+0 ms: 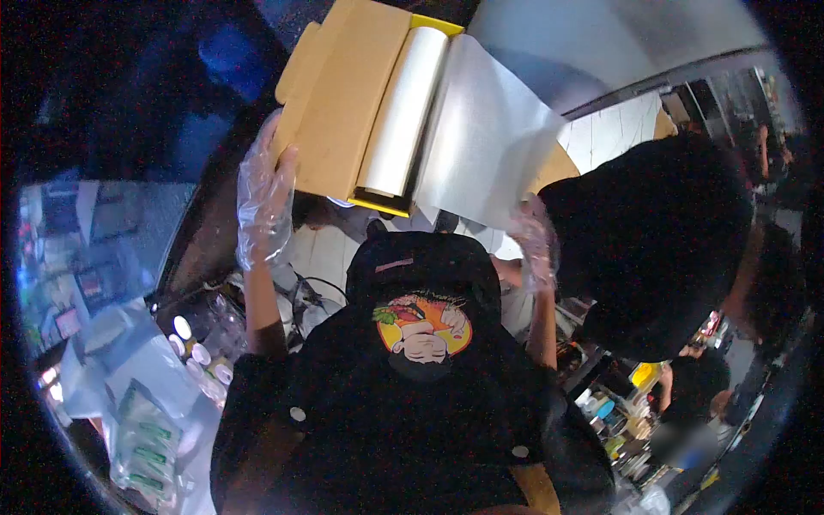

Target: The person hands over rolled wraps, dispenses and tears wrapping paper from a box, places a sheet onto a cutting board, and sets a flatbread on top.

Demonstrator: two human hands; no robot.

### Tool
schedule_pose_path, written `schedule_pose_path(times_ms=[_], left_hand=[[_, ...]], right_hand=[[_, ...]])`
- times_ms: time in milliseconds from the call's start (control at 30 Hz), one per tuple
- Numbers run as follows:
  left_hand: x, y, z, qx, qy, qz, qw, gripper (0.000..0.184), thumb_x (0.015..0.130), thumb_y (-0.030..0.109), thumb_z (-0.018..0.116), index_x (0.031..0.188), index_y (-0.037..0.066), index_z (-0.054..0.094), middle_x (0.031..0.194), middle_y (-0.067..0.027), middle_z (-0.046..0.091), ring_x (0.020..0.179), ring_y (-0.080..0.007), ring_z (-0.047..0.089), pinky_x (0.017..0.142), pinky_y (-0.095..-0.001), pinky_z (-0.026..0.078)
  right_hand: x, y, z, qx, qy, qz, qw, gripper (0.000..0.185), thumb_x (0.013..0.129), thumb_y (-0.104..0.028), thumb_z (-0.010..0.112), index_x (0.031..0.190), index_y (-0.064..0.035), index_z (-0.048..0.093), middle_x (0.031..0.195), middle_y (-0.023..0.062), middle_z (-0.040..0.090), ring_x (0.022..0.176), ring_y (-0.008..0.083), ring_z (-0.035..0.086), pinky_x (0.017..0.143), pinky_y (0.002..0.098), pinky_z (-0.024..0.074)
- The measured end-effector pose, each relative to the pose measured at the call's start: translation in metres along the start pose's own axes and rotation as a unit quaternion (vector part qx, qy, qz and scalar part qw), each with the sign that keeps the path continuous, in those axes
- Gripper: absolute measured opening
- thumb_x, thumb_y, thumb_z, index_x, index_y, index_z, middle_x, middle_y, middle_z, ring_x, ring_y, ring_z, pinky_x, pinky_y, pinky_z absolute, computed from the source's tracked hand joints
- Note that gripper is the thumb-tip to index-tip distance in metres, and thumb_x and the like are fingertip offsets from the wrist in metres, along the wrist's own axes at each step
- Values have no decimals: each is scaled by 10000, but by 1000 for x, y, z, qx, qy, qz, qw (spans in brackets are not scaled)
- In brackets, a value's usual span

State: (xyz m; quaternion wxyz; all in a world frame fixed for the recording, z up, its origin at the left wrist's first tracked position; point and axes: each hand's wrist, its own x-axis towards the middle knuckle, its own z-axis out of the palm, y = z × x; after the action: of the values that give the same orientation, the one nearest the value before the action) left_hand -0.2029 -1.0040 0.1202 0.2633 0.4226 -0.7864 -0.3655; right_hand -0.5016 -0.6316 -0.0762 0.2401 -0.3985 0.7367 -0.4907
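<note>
A long cardboard box with yellow edges lies open in front of me, its brown lid folded back to the left. Inside it sits a roll of silvery foil. My left hand, in a clear plastic glove, grips the box's left side with its fingers closed around the cardboard. A sheet of foil stretches from the roll toward the right. At the sheet's lower right edge, my right hand, also gloved, pinches the foil. The sheet is still joined to the roll.
A person in black stands close on my right, and another person is farther back by cluttered shelves. Plastic bags with green print lie at lower left, near several white-lidded containers. A pale tiled surface shows beyond my apron.
</note>
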Motion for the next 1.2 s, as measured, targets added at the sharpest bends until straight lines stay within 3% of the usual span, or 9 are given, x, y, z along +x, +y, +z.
schedule_pose_path(times_ms=[100,300,367,433,633,767,867,1033,1200], left_hand=[[-3,2,1,54,2,3,999,470,892,104,548,1347,27,459,1208,-199,610,1073,-298,605,948,-400,455],[1,-7,5,122,-7,15,992,493,906,189,599,1348,21,459,1240,-194,587,1090,-320,583,943,-413,456],[1,-17,9,63,-1,4,998,502,910,199,614,1340,-8,458,1213,-171,600,1052,-269,588,931,-374,460],[0,-14,11,-16,-16,-38,999,509,912,208,622,1337,-19,459,1203,-161,602,1041,-242,584,923,-359,461],[11,-21,6,26,-13,-40,999,510,915,233,636,1319,-29,469,1169,-134,601,1031,-210,579,920,-329,461],[35,-48,-1,17,-35,-21,999,465,926,212,623,1296,-27,475,1204,-130,569,1060,-198,558,910,-319,459],[46,-29,2,97,-59,-73,991,432,915,200,626,1256,-36,503,1147,-119,609,985,-199,578,852,-319,464],[41,-52,7,376,29,79,923,397,903,245,636,1200,-7,559,1043,-76,621,922,-211,578,811,-358,469],[49,-59,19,314,18,91,945,364,908,254,630,1173,11,571,1018,-73,618,897,-215,575,796,-358,470]], right_hand=[[9,30,11,-51,-129,48,989,802,775,-351,744,1427,-85,361,1452,129,393,1252,277,475,998,425,417],[38,95,46,525,33,239,816,869,795,-469,691,1467,-110,274,1462,109,373,1300,278,418,1034,453,372],[68,125,71,611,-35,146,778,729,855,-517,626,1438,-183,343,1406,67,440,1227,256,477,980,456,410],[111,113,92,524,-44,333,783,861,838,-577,610,1465,-119,237,1369,84,442,1178,249,508,967,441,426],[141,117,124,625,-164,243,724,401,898,-430,615,1162,-135,550,897,-13,571,777,120,561,693,271,463],[141,64,106,581,-123,216,775,288,937,-389,574,1085,-142,585,797,-55,519,687,85,496,606,236,406],[144,35,111,517,-11,383,765,336,933,-454,562,1072,-148,569,866,-27,548,732,103,499,648,283,414],[144,100,142,576,-119,204,782,392,913,-439,588,1193,-166,555,976,-51,587,805,93,525,701,287,428],[137,77,125,493,55,90,864,260,897,-300,610,1106,-145,614,931,-59,602,753,75,524,655,280,431]])
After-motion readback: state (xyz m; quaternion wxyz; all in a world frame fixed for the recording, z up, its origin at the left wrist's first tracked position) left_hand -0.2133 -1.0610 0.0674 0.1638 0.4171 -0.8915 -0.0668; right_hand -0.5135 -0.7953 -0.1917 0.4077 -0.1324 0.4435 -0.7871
